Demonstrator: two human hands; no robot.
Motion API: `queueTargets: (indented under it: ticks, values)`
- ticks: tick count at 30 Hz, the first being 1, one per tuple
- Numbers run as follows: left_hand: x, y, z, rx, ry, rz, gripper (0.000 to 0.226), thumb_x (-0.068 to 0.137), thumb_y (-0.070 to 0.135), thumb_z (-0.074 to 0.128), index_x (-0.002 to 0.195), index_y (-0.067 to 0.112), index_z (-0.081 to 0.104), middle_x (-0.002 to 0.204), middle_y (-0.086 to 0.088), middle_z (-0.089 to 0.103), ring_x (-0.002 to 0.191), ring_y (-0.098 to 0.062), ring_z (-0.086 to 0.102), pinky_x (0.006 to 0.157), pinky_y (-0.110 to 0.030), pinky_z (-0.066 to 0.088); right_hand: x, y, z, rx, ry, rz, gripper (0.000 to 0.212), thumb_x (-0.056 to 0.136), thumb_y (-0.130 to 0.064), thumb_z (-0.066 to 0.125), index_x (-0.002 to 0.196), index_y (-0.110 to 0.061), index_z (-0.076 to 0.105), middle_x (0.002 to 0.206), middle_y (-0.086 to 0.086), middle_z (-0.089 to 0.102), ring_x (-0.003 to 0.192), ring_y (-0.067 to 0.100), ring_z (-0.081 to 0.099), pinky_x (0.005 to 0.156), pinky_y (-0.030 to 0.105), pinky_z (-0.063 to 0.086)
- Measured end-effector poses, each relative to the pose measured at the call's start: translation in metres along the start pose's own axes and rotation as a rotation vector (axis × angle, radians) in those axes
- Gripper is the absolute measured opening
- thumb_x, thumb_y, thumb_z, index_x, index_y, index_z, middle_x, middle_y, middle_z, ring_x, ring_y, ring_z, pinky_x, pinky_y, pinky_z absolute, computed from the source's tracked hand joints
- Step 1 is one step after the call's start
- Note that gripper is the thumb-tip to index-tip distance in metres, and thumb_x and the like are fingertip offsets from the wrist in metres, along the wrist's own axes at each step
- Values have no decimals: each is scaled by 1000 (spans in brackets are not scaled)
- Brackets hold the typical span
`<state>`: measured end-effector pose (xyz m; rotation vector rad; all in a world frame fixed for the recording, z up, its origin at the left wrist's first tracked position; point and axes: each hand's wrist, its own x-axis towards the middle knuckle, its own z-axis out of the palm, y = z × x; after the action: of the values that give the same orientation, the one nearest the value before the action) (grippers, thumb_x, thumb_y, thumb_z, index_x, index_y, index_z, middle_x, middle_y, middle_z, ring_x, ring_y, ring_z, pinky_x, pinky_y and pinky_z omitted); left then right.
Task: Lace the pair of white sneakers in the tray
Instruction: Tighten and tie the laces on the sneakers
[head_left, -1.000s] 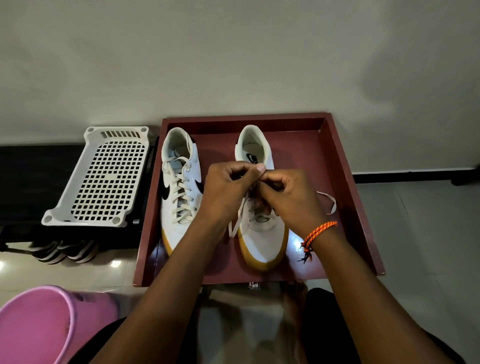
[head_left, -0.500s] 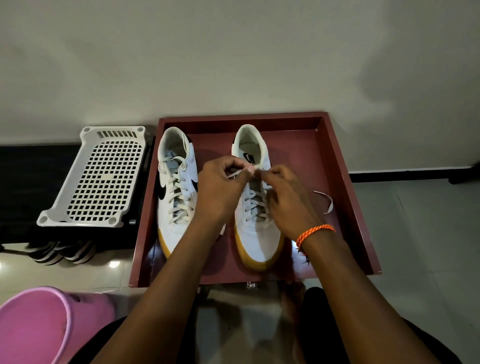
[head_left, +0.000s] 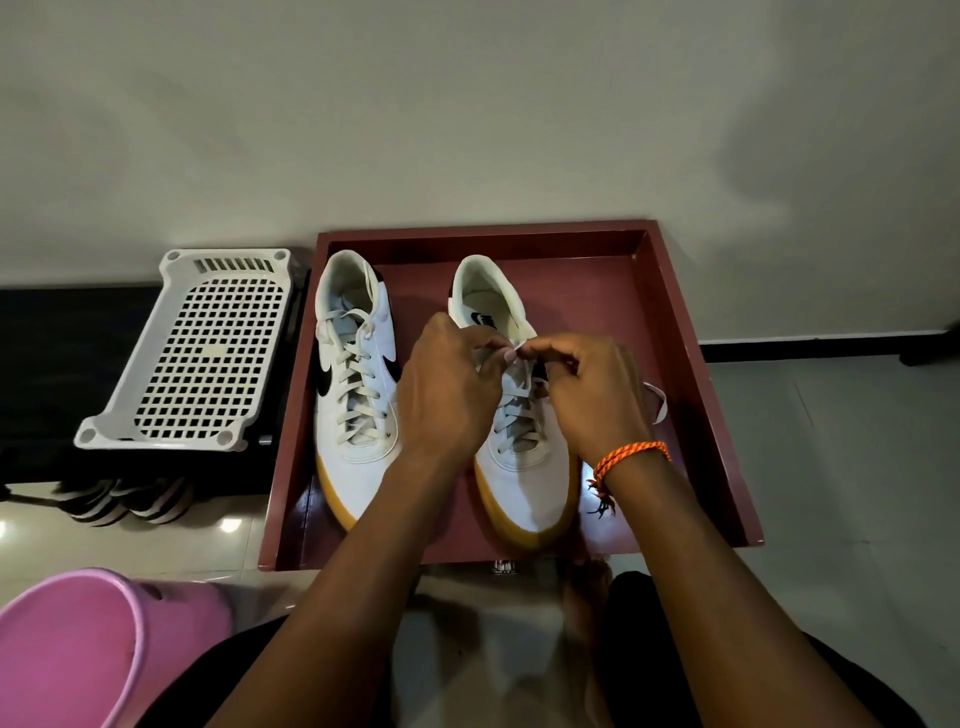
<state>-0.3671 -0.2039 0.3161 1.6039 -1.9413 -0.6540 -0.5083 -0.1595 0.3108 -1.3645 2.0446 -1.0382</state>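
Two white sneakers with tan soles stand side by side in a dark red tray (head_left: 722, 457), toes toward me. The left sneaker (head_left: 358, 395) is laced up its front. Over the upper eyelets of the right sneaker (head_left: 524, 467) both hands meet. My left hand (head_left: 447, 395) pinches the white lace (head_left: 519, 415) near the tongue. My right hand (head_left: 592, 395), with an orange cord on its wrist, pinches the lace from the other side. A loose lace end (head_left: 658, 402) curls on the tray floor right of that hand.
A white perforated plastic rack (head_left: 197, 353) lies left of the tray on a dark bench, with striped sandals (head_left: 119, 501) under it. A pink tub (head_left: 78, 649) sits at the lower left. The wall rises right behind the tray. My knees are at the bottom edge.
Both hands have moved up the right sneaker from its middle toward the tongue, still pinching the lace. More crossed lace now shows below them.
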Motion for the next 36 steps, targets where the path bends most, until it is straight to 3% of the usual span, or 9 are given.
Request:
queueTargets:
  ticks: [4, 8, 14, 20, 24, 26, 30, 33, 36]
  values:
    - [-2, 2, -1, 76, 25, -21, 16, 100, 44, 70, 112, 37, 80, 110, 1, 53, 95, -23, 65, 71, -36, 50, -3, -4, 2, -12, 10, -27, 42, 90, -16, 48, 110, -31, 81, 110, -11, 79, 101, 13, 75, 87, 42, 63]
    - [-6, 6, -1, 157, 44, 4, 20, 99, 39, 64, 106, 27, 79, 110, -3, 48, 84, -29, 65, 68, -36, 50, -7, -9, 1, -59, -1, -64, 48, 88, -23, 45, 122, -33, 77, 117, -8, 78, 106, 17, 74, 90, 43, 62]
    - [-6, -2, 4, 112, -52, 30, 17, 99, 41, 67, 108, 31, 78, 110, -2, 49, 90, -29, 65, 74, -43, 57, -3, -7, -5, 15, -23, 40, 58, 94, -12, 55, 140, -46, 62, 94, -12, 79, 78, 10, 73, 78, 40, 62]
    - [-1, -10, 7, 55, -106, 82, 12, 100, 35, 70, 108, 31, 78, 113, -2, 52, 100, -27, 64, 81, -44, 56, 0, -3, -9, -9, -95, 59, 44, 96, -7, 56, 129, -30, 75, 106, -7, 80, 83, 21, 76, 85, 42, 63]
    - [-3, -14, 9, 63, -117, 135, 11, 100, 30, 70, 107, 26, 77, 109, -2, 49, 89, -29, 63, 75, -49, 57, 1, 1, -11, -37, -126, 43, 36, 98, -7, 59, 122, -26, 79, 97, -2, 81, 52, 8, 67, 61, 21, 58]
    - [-2, -14, 10, 66, -116, 114, 13, 101, 32, 70, 110, 25, 77, 110, -1, 49, 91, -28, 64, 77, -49, 57, 1, 1, -11, -63, -103, 31, 26, 97, -11, 65, 113, -23, 82, 95, -3, 81, 56, 3, 64, 62, 13, 51]
    - [0, -12, 9, 53, -165, 102, 14, 105, 30, 66, 109, 22, 77, 112, -1, 49, 93, -28, 64, 82, -50, 58, -1, 1, -6, -90, -54, -7, 11, 94, -19, 75, 98, -22, 84, 90, -8, 79, 77, 6, 70, 68, 19, 51]
    - [3, -14, 2, 2, -251, 104, 17, 101, 36, 68, 110, 25, 76, 112, 2, 47, 95, -19, 61, 87, -46, 57, 1, 4, -4, -116, -49, -2, 8, 92, -21, 76, 88, -24, 82, 81, -12, 76, 75, 4, 69, 64, 20, 48]
    - [2, -15, -2, 34, -294, 112, 33, 91, 48, 79, 117, 28, 74, 116, 6, 46, 100, -15, 58, 88, -43, 57, 3, 7, -1, -20, -78, 85, 14, 94, -17, 72, 82, -23, 78, 77, -11, 74, 74, 6, 69, 66, 25, 53]
